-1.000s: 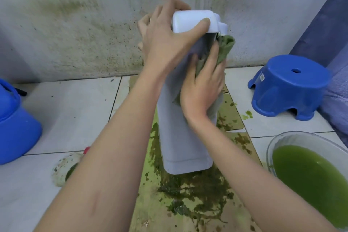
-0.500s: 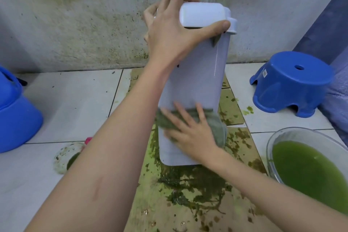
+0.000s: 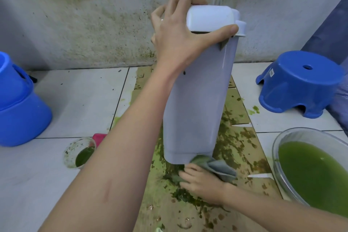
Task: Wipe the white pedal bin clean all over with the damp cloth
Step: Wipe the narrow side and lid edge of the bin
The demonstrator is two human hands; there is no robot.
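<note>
The right hand (image 3: 202, 184) had swept the cloth (image 3: 216, 167) down the bin (image 3: 195, 100) from lid to bottom edge, so the near face looked wiped and the underside came next. Its fingers pressed the cloth flat, loosely curled. The left hand (image 3: 180, 36) clamped the lid, tilting the bin above the stained cardboard (image 3: 235, 111). The stool (image 3: 299, 84) bore a sticker too small to read.

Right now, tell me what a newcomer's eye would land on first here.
First the tall white bin in the centre, gripped at its lid by the left hand, while the right hand presses a cloth at its bottom edge. Next the green slime smeared over the cardboard beneath it, and the bowl of green liquid at lower right.
</note>
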